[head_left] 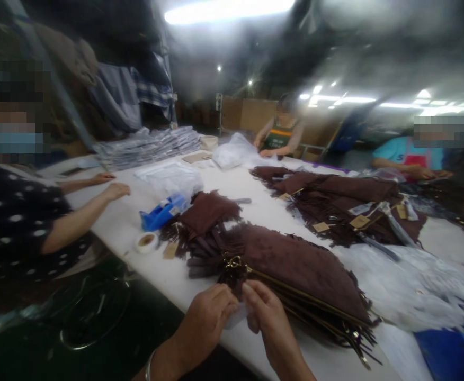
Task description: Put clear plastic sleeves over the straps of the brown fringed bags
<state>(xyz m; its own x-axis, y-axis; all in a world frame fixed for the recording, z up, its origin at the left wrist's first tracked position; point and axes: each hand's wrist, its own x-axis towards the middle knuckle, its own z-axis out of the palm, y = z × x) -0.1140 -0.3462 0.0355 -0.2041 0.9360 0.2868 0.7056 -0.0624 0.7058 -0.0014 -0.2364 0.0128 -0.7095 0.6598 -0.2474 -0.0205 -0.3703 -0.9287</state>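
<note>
My left hand and my right hand meet at the near edge of the table, fingers pinched closed. Between them is a small whitish, see-through piece, perhaps thin plastic; its kind is blurred. Just beyond my fingertips lies a stack of dark brown fringed bags, with gold zips along the side and a gold metal clasp at the left end. Another brown fringed piece rests behind, with a tan tag beside it.
A blue tape dispenser and a tape roll sit left on the white table. More brown bags and clear plastic bags lie right. A co-worker in a dotted top stands left; two others work across.
</note>
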